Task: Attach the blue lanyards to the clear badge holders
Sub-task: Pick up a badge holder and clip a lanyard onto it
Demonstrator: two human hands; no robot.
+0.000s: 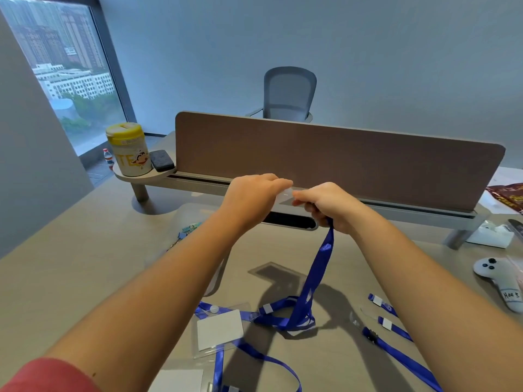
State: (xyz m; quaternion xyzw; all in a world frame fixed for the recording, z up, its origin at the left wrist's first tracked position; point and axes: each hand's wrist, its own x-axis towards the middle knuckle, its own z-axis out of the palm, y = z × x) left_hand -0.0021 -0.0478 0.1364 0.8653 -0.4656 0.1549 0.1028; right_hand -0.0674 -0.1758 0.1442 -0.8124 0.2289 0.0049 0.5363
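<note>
Holding everything up in front of the desk divider [339, 154], both hands meet over the bench [85, 250]. The left hand [252, 195] pinches the clear badge holder [285, 195], which runs flat sideways toward the right hand [328, 206]. The right hand is clenched on the clip end of a blue lanyard [317, 275], touching the holder's right edge, so it's the nearer hand for the hookup. The strap hangs down from that fist to the bench. Can't tell if the clip is in the slot yet.
</note>
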